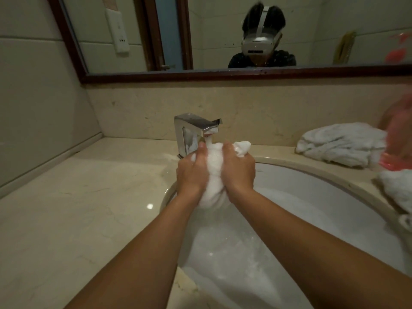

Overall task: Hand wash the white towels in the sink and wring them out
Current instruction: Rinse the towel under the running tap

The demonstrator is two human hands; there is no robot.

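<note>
A wet white towel point(214, 175) is bunched into a tight wad above the sink point(312, 188). My left hand point(192, 172) grips its left side and my right hand point(238, 169) grips its right side, a tuft of cloth sticking out past my right thumb. Both hands hold the wad right under the spout of the chrome faucet point(191, 132), where water runs onto it. The basin below holds foamy, soapy water.
A crumpled white towel point(341, 146) lies on the counter at the right, and another white towel point(399, 190) hangs over the sink's right rim. A blurred pink container point(396, 141) stands at the far right. The beige marble counter point(78, 208) extends left; a framed mirror point(223, 34) hangs behind.
</note>
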